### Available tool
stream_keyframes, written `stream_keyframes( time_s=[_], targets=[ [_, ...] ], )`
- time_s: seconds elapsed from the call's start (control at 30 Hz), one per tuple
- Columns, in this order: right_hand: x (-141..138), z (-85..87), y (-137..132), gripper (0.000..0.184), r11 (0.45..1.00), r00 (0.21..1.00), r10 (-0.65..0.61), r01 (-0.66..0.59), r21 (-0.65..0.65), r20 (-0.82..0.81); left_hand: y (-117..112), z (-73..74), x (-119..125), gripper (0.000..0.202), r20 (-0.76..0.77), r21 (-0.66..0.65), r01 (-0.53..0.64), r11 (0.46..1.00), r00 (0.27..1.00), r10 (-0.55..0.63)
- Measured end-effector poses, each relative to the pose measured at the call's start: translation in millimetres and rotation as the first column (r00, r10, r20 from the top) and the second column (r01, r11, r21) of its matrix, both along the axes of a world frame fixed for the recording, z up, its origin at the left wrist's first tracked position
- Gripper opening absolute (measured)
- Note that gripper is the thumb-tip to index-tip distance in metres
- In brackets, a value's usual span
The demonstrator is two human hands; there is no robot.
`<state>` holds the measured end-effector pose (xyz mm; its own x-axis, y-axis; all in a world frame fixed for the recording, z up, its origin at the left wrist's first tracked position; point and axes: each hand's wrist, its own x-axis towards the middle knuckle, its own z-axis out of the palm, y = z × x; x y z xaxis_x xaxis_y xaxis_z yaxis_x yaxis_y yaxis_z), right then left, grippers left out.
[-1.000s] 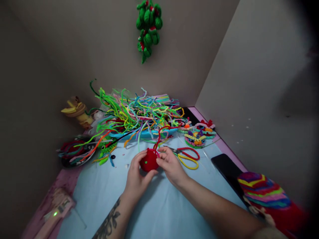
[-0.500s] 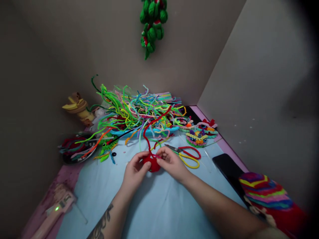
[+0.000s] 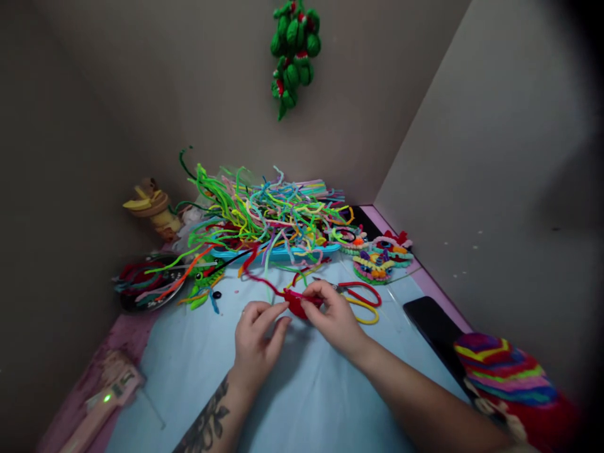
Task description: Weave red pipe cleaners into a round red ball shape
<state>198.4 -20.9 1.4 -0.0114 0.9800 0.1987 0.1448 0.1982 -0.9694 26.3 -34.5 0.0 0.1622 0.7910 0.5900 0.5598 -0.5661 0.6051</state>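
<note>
A: ok what's on the L side of the frame?

B: lower left there's a pink glue gun [image 3: 94, 418] w/ a green light on. Above it, a dark dish [image 3: 136, 306] w/ fuzzy stems in/over it, and a tan planter-type thing [image 3: 155, 217] a bit higher. Next is a green figure [image 3: 204, 277], w/ a black button [image 3: 216, 295] just beside it.

A: and the hands?

B: left hand [image 3: 257, 343], lower middle: thumb & index apart, so a loose, part-spread grip. Index tip's right by the red piece's edge, can't tell if it's touching tbh. Behind that, mid-frame, a big pile of fuzzy stems [image 3: 268, 207] on a blue tray [image 3: 302, 251].

A: so where's the red piece [image 3: 295, 306] exactly?

B: just below frame center, btwn the hands, above the pale blue surface [image 3: 302, 390]. A long red stem [image 3: 259, 278] trails up-left from it. Right hand [image 3: 335, 318] has it in a narrow pinch grip, thumb + fingers on its R side.

A: anything further R?

B: yep, scissors [image 3: 368, 318] w/ red & yellow handles, partly behind the right hand, colorful fuzzy figures [image 3: 375, 265] above, then a black phone [image 3: 434, 324], and a striped fuzzy thing [image 3: 507, 371] lower right.
</note>
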Motion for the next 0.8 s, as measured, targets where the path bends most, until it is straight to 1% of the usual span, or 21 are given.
stream_keyframes(
  time_s=[0.07,0.13,0.2,0.23,0.33,0.43,0.5,0.57,0.67,0.73,0.8],
  targets=[
    [0,1.9,-4,0.008,0.998,0.996,0.038,-0.042,0.055,0.079,0,-1.4,-1,0.031,-0.067,-0.016,-0.022,1.000,0.998,0.021],
    [0,1.7,-6,0.008,0.995,0.993,0.058,-0.066,0.078,0.106,2,-2.7,-1,0.027,-0.069,-0.045,-0.080,0.996,0.995,0.076],
    [-1,0.2,-6,0.009,0.995,0.993,0.071,-0.076,0.058,0.091,5,-1.8,0,0.019,-0.030,-0.085,-0.106,0.991,0.994,0.104],
    [-1,-0.5,-6,0.009,0.996,0.995,0.074,-0.077,0.039,0.069,7,-0.3,1,0.015,-0.008,-0.116,-0.102,0.988,0.995,0.102],
    [-1,-0.9,-4,0.010,0.996,0.996,0.086,-0.086,-0.018,-0.024,9,6.2,3,0.015,0.069,-0.254,-0.064,0.965,0.994,0.084],
    [-2,1.7,-2,0.012,0.992,0.986,0.110,-0.117,-0.054,-0.125,11,10.5,5,0.021,0.152,-0.411,-0.020,0.912,0.984,0.090],
    [-1,3.1,-1,0.013,0.988,0.978,0.120,-0.134,-0.072,-0.170,12,9.9,5,0.024,0.224,-0.511,0.032,0.859,0.970,0.097],
    [-1,3.1,-1,0.014,0.985,0.975,0.131,-0.148,-0.084,-0.181,14,7.0,4,0.024,0.294,-0.590,0.097,0.801,0.951,0.101],
    [0,0.9,-1,0.013,0.983,0.976,0.148,-0.163,-0.083,-0.162,16,2.2,1,0.024,0.369,-0.642,0.177,0.746,0.924,0.099],
    [1,-0.2,-1,0.012,0.984,0.977,0.151,-0.162,-0.069,-0.149,16,0.7,1,0.024,0.404,-0.654,0.204,0.729,0.908,0.108],
    [1,-0.2,-1,0.013,0.985,0.977,0.154,-0.164,-0.060,-0.145,15,0.6,2,0.024,0.415,-0.666,0.205,0.717,0.901,0.127]
  ],
)
